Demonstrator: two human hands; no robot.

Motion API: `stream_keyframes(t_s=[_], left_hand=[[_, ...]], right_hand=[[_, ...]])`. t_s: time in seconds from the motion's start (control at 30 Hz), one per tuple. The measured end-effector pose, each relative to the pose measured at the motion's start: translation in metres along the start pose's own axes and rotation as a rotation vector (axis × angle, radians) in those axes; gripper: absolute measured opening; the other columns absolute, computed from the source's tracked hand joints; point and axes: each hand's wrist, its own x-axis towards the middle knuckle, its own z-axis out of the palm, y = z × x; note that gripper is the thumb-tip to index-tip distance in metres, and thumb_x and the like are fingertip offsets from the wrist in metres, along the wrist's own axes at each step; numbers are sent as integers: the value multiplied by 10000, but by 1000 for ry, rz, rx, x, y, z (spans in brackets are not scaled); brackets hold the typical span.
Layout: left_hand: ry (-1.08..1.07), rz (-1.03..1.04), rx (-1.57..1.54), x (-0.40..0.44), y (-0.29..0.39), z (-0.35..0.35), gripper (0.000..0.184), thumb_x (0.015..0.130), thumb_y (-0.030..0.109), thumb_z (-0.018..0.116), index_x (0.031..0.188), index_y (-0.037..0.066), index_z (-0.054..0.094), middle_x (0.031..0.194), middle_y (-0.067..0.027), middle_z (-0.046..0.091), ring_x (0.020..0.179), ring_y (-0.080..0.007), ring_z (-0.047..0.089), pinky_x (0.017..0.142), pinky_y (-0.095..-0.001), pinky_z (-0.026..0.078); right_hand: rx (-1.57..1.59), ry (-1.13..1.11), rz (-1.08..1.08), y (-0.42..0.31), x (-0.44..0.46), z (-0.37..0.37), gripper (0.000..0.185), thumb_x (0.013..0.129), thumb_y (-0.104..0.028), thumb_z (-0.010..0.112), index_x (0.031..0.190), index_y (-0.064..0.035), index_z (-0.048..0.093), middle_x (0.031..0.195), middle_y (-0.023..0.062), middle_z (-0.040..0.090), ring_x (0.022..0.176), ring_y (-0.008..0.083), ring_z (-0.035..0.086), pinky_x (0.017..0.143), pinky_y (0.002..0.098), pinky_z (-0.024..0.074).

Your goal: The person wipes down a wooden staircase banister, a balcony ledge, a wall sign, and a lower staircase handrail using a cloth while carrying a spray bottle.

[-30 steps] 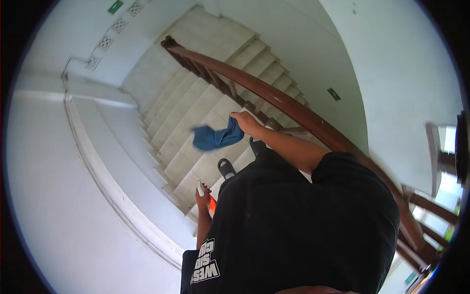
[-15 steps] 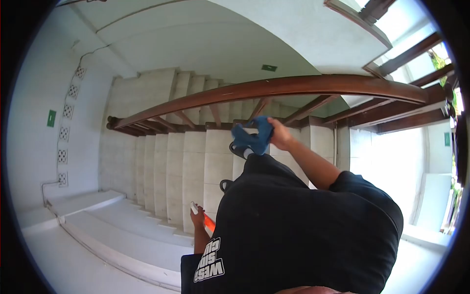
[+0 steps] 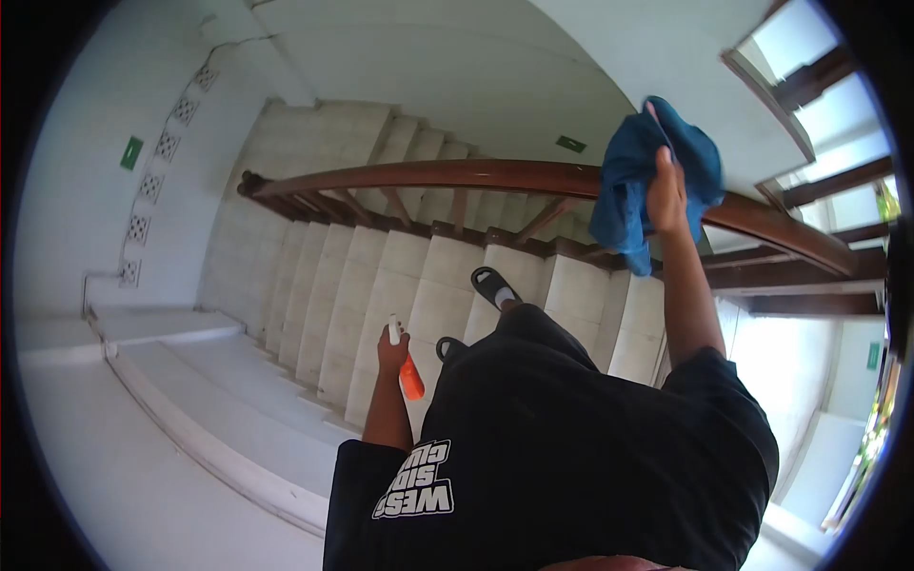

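My right hand [image 3: 667, 198] grips a blue cloth [image 3: 623, 181], which drapes over the brown wooden handrail [image 3: 428, 177] at the upper right. The cloth hides the stretch of rail beneath it. Lower down on the left, my left hand [image 3: 391, 352] is closed around a spray bottle [image 3: 410, 379] with an orange body and a white spray head. The bottle is held beside my body, above the pale stairs.
Pale tiled steps [image 3: 367, 276] run down to a landing [image 3: 295, 143]. Slanted wooden balusters [image 3: 459, 211] stand under the rail. My sandalled foot [image 3: 493, 285] is on a step. A white ledge [image 3: 228, 400] borders the stairs at the left.
My right hand has moved up and right with the cloth, from above the steps to the handrail. My left hand has risen with the bottle. The whole view has turned.
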Motion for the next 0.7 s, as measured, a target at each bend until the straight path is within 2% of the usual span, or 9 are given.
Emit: stream_keyframes(t_s=[0.07,0.13,0.17,0.23,0.3,0.4,0.43,0.53,0.7], left_hand=[[21,-8,26,-13,22,-1,383,835,152,640,1190,18,588,1014,-105,674,940,-219,654,832,-348,519],[40,-20,51,-25,27,1,389,826,146,641,1191,22,589,1048,-117,681,984,-235,656,866,-359,513],[60,-68,65,-35,25,-1,392,821,144,638,1191,23,589,1065,-127,682,1008,-247,656,881,-368,509],[100,-141,72,-56,20,0,396,816,142,635,1192,24,590,1081,-137,682,1031,-259,656,896,-376,505],[173,-208,101,-78,11,-2,382,815,139,627,1176,19,589,1039,-126,680,951,-236,667,841,-358,522],[299,-327,91,-110,-16,4,361,814,129,622,1157,21,590,972,-103,672,838,-199,667,765,-334,531],[318,-452,-4,-120,-22,6,405,791,191,661,1168,54,602,1029,-141,697,978,-301,675,870,-396,517],[423,-564,-53,-143,-20,23,395,798,204,661,1163,59,611,1004,-133,700,963,-290,677,867,-386,516],[516,-642,-138,-145,-4,64,382,816,211,647,1161,51,612,995,-128,699,952,-275,677,862,-380,515]], right_hand=[[-223,-56,-97,64,35,-4,536,1018,-395,407,1378,-5,485,1384,156,527,1319,293,456,1099,385,340],[-843,-257,158,122,55,-5,564,1018,-430,406,1387,-8,474,1383,205,515,1292,336,475,1120,377,316],[-863,-504,158,156,65,-13,623,999,-503,405,1371,-11,490,1397,225,497,1317,371,444,1128,394,306],[-1081,-580,33,194,56,-13,622,929,-557,507,1268,-41,580,1323,209,560,1254,381,504,1065,420,381],[-1074,-751,376,244,55,-9,835,827,-683,563,1254,35,577,1289,264,569,1223,401,528,1051,427,398],[-1016,-910,520,268,72,13,995,763,-747,583,1242,124,548,1245,325,572,1191,417,551,1043,425,410],[-1013,-940,507,276,78,21,995,763,-747,583,1242,124,548,1245,325,572,1191,417,551,1043,425,410],[-1008,-1079,458,315,91,61,1024,791,-741,554,1295,148,486,1257,346,554,1167,432,566,1030,427,423],[-952,-985,368,347,82,150,1076,777,-739,577,1360,147,394,1288,349,528,1217,428,529,1060,434,400]])
